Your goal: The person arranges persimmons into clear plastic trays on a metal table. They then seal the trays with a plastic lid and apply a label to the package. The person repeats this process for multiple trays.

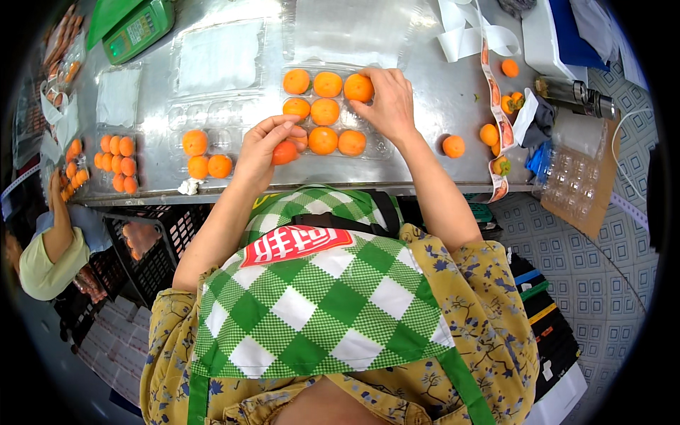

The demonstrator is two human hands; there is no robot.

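Checked apron [322, 304] foremost, we find left hand [259, 147] gripping one orange fruit [285, 153], right hand [390, 103] clasping another fruit [356, 88], its clear tray [374, 147] presumably preventing rolling.

Large white characters stand on a red patch [297, 246] across the apron [304, 312], the plainest writing in view. Beyond the apron and well to its left, a green scale [134, 27] has a lit display [132, 35], its figures too small and blurred to tell. Beyond the apron to its right, a long label strip [501, 126] carries orange and pale print, likewise too small to make out.
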